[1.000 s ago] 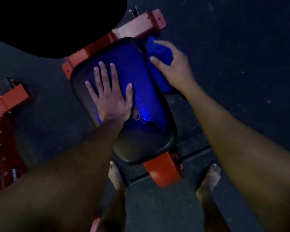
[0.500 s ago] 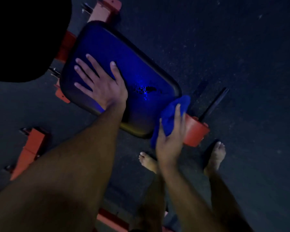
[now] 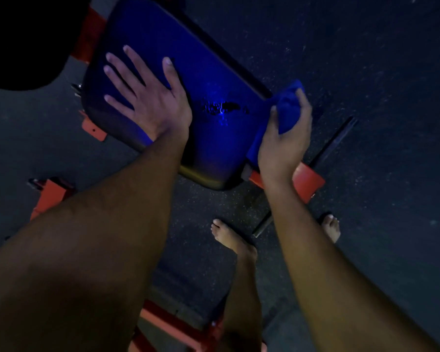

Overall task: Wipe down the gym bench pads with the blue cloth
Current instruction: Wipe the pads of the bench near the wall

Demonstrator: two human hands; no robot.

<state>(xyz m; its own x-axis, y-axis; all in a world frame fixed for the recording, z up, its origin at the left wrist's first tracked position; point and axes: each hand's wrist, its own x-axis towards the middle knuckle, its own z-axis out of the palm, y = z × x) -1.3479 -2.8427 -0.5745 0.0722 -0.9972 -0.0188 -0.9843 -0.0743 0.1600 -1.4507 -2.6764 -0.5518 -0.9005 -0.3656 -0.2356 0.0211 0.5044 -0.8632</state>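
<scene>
A dark bench pad (image 3: pixel 188 72) glows blue under the light and has a cracked, torn patch near its middle. My left hand (image 3: pixel 148 97) lies flat on the pad's left half, fingers spread. My right hand (image 3: pixel 285 133) grips the bunched blue cloth (image 3: pixel 287 107) against the pad's right side edge, thumb and fingers curled round it. Part of the cloth hangs down below my palm.
The red-orange bench frame (image 3: pixel 308 181) sticks out under the pad at right, with more red brackets (image 3: pixel 51 194) at left and a red bar (image 3: pixel 173 323) below. Another black pad (image 3: pixel 23 34) fills the top left. My bare feet (image 3: pixel 229 237) stand on dark rubber flooring.
My right hand with the cloth moved from the pad's far right edge down to its near corner, then up along the right side edge. The view shifted; my left hand stayed flat.
</scene>
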